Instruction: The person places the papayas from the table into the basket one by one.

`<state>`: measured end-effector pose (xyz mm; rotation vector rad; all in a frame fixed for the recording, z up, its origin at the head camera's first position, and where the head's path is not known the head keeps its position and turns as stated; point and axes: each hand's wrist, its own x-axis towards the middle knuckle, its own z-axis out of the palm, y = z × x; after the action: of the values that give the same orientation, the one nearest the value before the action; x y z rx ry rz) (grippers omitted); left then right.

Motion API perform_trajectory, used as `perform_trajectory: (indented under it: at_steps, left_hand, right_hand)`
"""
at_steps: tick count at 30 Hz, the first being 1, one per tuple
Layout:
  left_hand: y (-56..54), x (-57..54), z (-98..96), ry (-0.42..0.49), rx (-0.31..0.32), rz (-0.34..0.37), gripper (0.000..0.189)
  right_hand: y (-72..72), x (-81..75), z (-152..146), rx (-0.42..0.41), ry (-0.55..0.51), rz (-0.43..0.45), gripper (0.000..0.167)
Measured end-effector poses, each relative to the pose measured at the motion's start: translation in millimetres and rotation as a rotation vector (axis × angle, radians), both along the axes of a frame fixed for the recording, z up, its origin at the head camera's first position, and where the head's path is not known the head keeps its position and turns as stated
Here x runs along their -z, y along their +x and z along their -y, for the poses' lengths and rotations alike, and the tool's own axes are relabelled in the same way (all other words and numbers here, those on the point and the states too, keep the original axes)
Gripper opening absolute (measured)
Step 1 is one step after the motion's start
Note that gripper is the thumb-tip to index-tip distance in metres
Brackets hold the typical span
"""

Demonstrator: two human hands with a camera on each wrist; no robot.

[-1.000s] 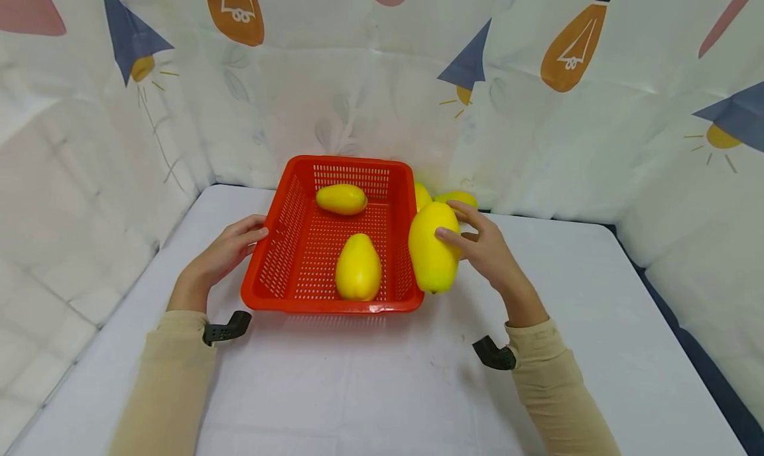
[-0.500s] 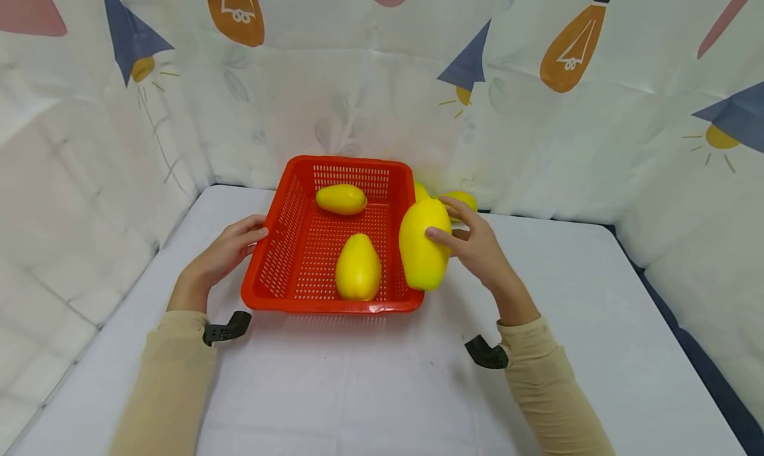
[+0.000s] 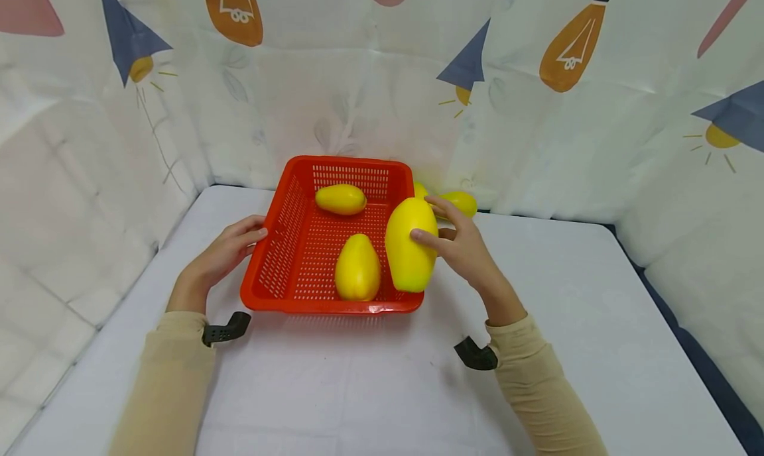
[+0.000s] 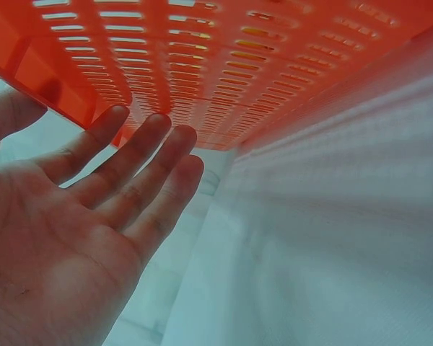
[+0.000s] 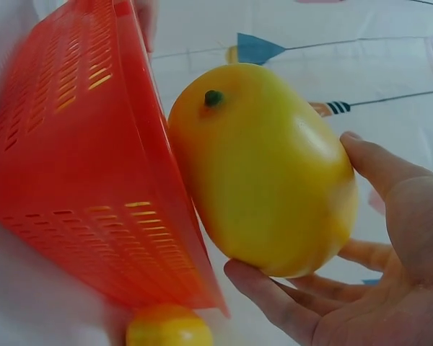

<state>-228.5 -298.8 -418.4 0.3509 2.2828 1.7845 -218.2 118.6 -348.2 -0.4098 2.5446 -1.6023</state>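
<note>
In the head view my right hand (image 3: 459, 247) grips a yellow papaya (image 3: 410, 244) between thumb and fingers, over the right rim of a red plastic basket (image 3: 292, 305). The right wrist view shows the green stem nub on this papaya (image 5: 260, 166), whose side overlaps the basket's rim (image 5: 148, 72). Inside the basket lie a smaller yellow fruit (image 3: 341, 199) at the back and another papaya (image 3: 357, 268) near the front. My left hand (image 3: 223, 257) is at the basket's left rim; in the left wrist view its nearly straight fingers (image 4: 148, 148) reach to the slotted outer wall.
More yellow fruit (image 3: 459, 204) lies behind the right hand, partly hidden by the basket and the held papaya. A white cloth covers the table (image 3: 358, 383). Behind it hangs a patterned white curtain (image 3: 382, 98).
My right hand has moved left with the papaya, from beside the basket to over its right rim. The left hand and the basket have stayed in place.
</note>
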Motion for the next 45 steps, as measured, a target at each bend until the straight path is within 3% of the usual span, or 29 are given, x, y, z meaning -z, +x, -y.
perform_trajectory:
  at_steps: [13, 25, 45]
  left_hand:
    - [0.2, -0.4, -0.8, -0.015, -0.002, 0.002, 0.045]
    - [-1.0, -0.4, -1.1, -0.033, -0.008, 0.016, 0.048]
    - [0.1, -0.8, 0.7, -0.062, -0.024, 0.022, 0.049]
  right_hand:
    - [-0.5, 4.0, 10, 0.017, 0.051, 0.015, 0.067]
    - [1.0, 4.9, 7, 0.017, 0.068, -0.075, 0.063]
    - [-3.7, 9.4, -3, 0.047, 0.063, -0.062, 0.062]
